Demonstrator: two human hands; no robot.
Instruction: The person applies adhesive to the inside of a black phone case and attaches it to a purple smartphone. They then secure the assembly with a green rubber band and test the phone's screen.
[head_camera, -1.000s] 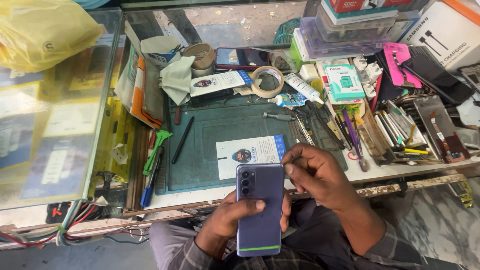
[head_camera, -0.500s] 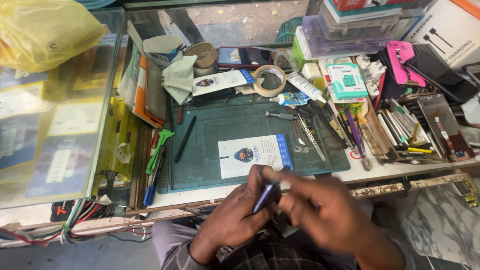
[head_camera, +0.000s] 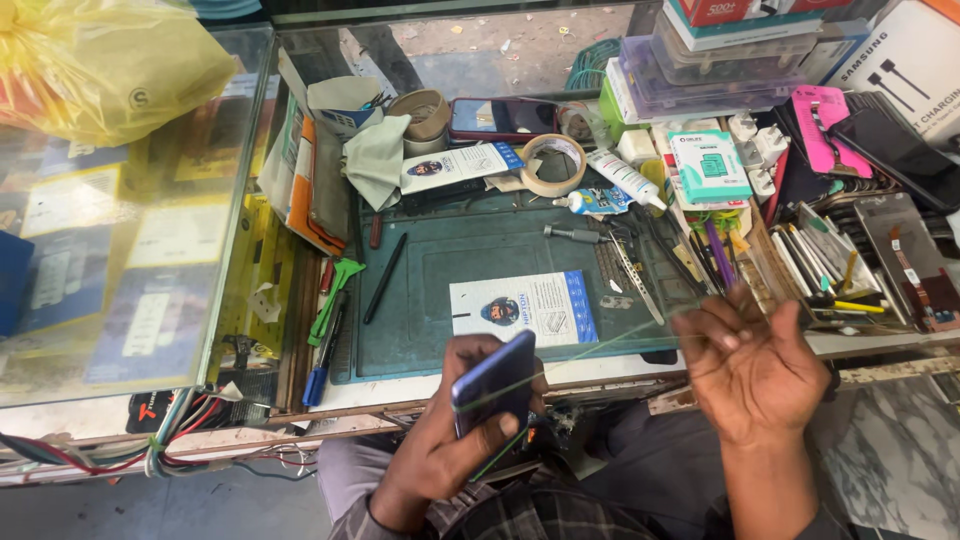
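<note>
My left hand (head_camera: 440, 455) grips a blue phone (head_camera: 492, 385), tilted on edge, low over my lap in front of the bench. My right hand (head_camera: 760, 375) is raised to the right of it, palm up and fingers spread and curled. A thin clear film (head_camera: 600, 350) stretches from the phone to the fingertips of my right hand, which appear to pinch its edge. Just beyond both hands lies a green work mat (head_camera: 480, 250) with a white and blue printed card (head_camera: 525, 308) on it.
On the mat lie a black pen (head_camera: 384, 278), a small screwdriver (head_camera: 572, 233) and tweezers (head_camera: 630, 275). Behind it are a tape roll (head_camera: 553, 165), a white tube (head_camera: 625, 178) and another phone (head_camera: 500, 118). A glass counter (head_camera: 120, 270) carries a yellow bag (head_camera: 110, 65) at left. Boxes and tools crowd the right.
The phone was held upright facing me with my right hand on its upper edge. My right hand has since pulled away to the right, and the phone is now tilted on edge.
</note>
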